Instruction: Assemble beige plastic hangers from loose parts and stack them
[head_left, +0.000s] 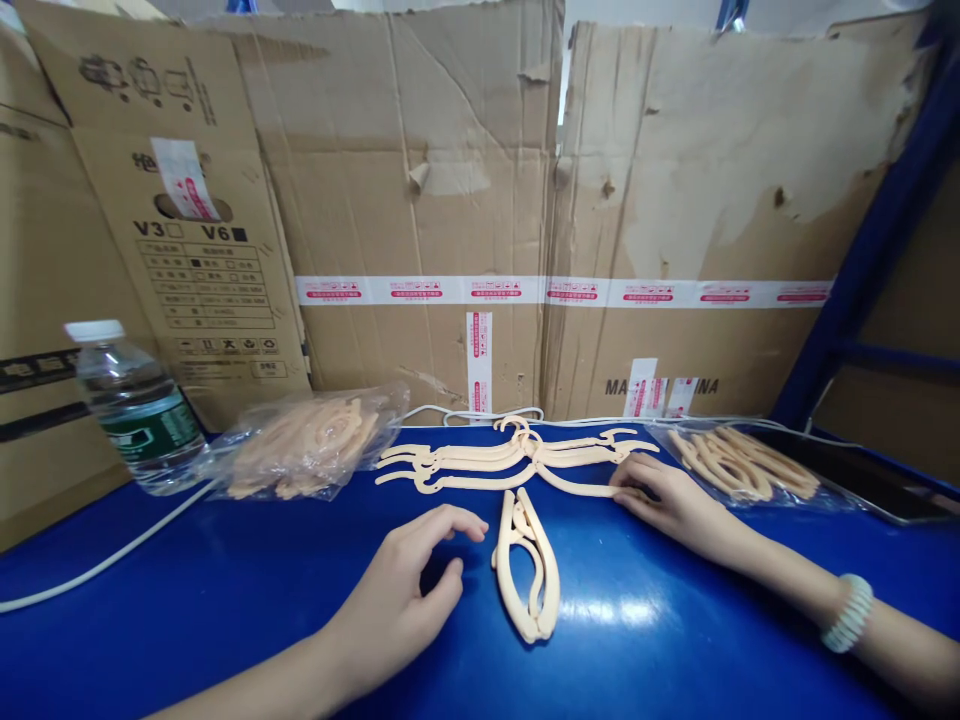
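Several cream folding clothes hangers [480, 458] lie unfolded and overlapping on the blue table, their hooks toward the cardboard. The right arm of the nearest one is pinched by my right hand [664, 500], whose fingertips partly hide its end. A folded hanger [551, 575] of the same colour lies by itself nearer to me, its two arms side by side and its hook tucked between them. Just left of it my left hand [420, 575] hovers with fingers curved and thumb apart, holding nothing.
A clear plastic bag of folded hangers [307, 445] and a water bottle [142, 410] stand at left. On the right are another bag of hangers [739, 465] and a dark flat device [862, 475]. Cardboard sheets [420, 220] wall off the back; a white cable [112, 560] crosses the left.
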